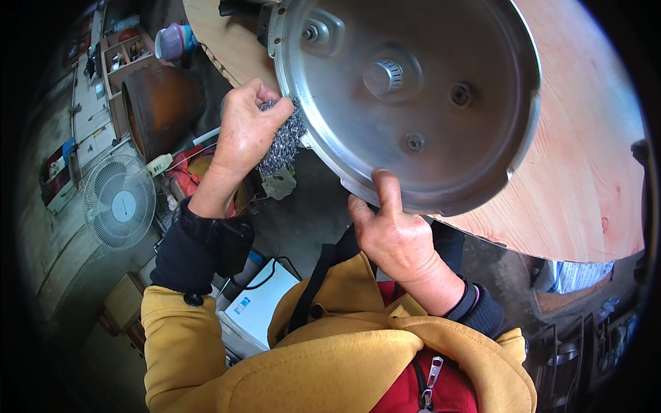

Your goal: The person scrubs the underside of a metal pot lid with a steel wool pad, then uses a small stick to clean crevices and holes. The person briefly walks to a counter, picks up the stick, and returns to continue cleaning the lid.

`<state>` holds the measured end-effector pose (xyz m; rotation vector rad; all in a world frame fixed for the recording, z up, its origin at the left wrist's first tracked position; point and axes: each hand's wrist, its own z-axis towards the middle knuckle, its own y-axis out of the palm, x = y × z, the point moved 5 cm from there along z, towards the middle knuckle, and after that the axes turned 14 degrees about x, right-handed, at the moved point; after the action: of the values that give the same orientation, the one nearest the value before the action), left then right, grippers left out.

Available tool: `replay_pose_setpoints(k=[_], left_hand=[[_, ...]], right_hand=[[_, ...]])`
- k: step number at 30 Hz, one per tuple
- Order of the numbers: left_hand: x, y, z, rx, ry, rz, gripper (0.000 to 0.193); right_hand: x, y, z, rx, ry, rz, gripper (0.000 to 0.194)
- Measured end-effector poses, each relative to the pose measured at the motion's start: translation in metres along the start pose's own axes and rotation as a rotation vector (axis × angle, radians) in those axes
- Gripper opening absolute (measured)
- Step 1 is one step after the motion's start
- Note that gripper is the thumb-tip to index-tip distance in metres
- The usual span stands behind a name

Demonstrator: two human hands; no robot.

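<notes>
A metal pressure cooker lid [356, 139] is tilted with its inner face towards me, over the edge of a wood-grain tabletop [583, 170]. My right hand [397, 232] grips its near rim, the index finger resting on the inner face and the thumb at the edge. Pinched in my left hand [250, 124] is a steel wool scourer [284, 137], which touches the lid's left rim. A vented round cap [382, 77] and several valve fittings show on the lid's inside. Its black handle [245, 9] points to the upper left.
To the left stand a white electric fan [119, 204] and a large brown jar [162, 108]. A purple and blue container [175, 42] is near the tabletop's far left edge. Below my left arm is a white box-like appliance [261, 299]. Dark racks [563, 356] stand at lower right.
</notes>
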<state>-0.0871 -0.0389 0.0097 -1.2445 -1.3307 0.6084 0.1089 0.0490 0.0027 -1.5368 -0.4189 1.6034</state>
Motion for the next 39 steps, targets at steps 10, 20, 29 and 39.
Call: replay_pose_setpoints(k=[10,20,29,39], left_hand=[[-0.024,-0.017,-0.025,-0.106,-0.339,-0.603,0.014],[-0.015,0.009,-0.06,-0.309,-0.484,-0.644,0.011],[-0.007,0.032,-0.069,-0.245,-0.585,-0.862,0.019],[-0.009,0.024,-0.056,-0.182,-0.392,-0.619,0.012]], right_hand=[[0.001,-0.003,-0.001,0.04,-0.023,-0.006,0.028],[0.002,-0.003,-0.001,0.018,-0.052,-0.015,0.028],[0.008,-0.003,-0.001,-0.027,-0.066,0.018,0.024],[0.003,-0.004,0.002,-0.043,-0.08,-0.012,0.023]])
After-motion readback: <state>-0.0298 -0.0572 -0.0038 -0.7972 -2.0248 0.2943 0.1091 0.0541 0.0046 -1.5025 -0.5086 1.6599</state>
